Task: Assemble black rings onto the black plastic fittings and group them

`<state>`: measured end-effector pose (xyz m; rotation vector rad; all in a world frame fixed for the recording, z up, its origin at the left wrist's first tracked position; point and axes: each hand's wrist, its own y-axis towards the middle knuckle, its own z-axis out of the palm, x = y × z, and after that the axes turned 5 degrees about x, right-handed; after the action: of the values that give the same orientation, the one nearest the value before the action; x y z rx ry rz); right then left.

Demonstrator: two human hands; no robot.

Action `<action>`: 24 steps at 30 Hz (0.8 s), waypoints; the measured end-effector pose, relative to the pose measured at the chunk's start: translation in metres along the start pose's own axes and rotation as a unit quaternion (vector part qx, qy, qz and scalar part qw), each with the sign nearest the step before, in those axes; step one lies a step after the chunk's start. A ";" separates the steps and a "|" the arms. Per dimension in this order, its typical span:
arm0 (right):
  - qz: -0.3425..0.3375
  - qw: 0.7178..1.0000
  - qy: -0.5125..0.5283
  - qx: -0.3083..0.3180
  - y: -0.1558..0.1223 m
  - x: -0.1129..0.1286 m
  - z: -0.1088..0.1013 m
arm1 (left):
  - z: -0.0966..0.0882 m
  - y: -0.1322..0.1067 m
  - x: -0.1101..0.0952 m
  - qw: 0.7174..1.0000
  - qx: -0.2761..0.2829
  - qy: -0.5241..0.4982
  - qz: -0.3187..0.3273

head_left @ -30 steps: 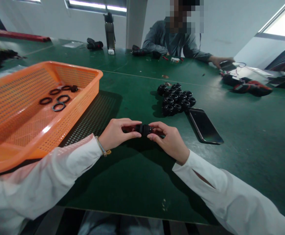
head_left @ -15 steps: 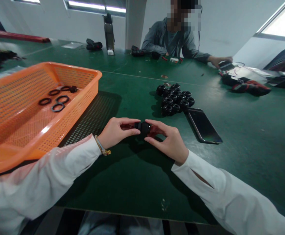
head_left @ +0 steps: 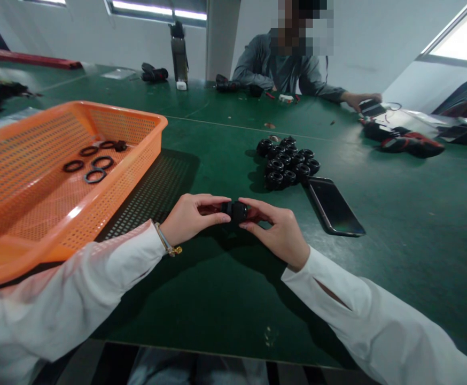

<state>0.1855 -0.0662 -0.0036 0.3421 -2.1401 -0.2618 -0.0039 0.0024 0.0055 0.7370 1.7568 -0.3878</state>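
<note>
Above the green table, a small black cable gland (head_left: 239, 212) is held sideways between my two hands. My left hand (head_left: 191, 216) pinches its left end between thumb and fingers; a bracelet circles that wrist. At the right end, my right hand (head_left: 279, 230) closes its thumb and index finger on the wider domed part. The fingertips hide some of both ends. Beyond my right hand a cluster of similar black cable glands (head_left: 285, 163) stands on the table.
An orange perforated basket (head_left: 159, 131) at left holds several black rings (head_left: 102, 162). A phone (head_left: 335, 206) lies right of the cluster. Farther back are a bottle (head_left: 179, 56), red-and-black items (head_left: 412, 143) and a seated person (head_left: 287, 69) with one hand on a dark device.
My right thumb and fingers have shifted slightly on the cable gland, with the thumb moving a little right and up. My left hand has barely moved.
</note>
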 end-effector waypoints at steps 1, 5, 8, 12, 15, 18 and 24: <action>0.000 1.000 -0.002 0.001 0.000 0.000 0.000 | 0.000 0.000 0.000 1.000 0.001 0.002 0.002; 0.001 1.000 -0.008 0.008 0.001 0.001 -0.001 | 0.000 0.000 0.002 1.000 0.000 0.007 0.009; 0.004 1.000 -0.012 0.011 0.001 0.001 -0.001 | 0.000 0.000 0.002 1.000 -0.003 0.012 0.015; 0.002 1.000 -0.019 0.012 0.001 -0.001 -0.001 | 0.000 0.000 0.002 0.999 -0.005 0.024 0.021; 0.000 1.000 -0.023 0.012 0.000 -0.001 -0.001 | 0.000 -0.001 0.001 0.999 -0.007 0.030 0.023; 0.001 0.999 -0.029 0.014 0.000 -0.001 -0.001 | 0.000 -0.001 0.001 0.999 -0.010 0.034 0.027; -0.006 0.999 -0.036 0.008 0.002 0.000 0.000 | 0.000 -0.001 0.001 0.999 -0.010 0.034 0.027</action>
<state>0.1858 -0.0644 -0.0031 0.3598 -2.2131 -0.2675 -0.0052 0.0019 0.0045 0.7885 1.7987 -0.3112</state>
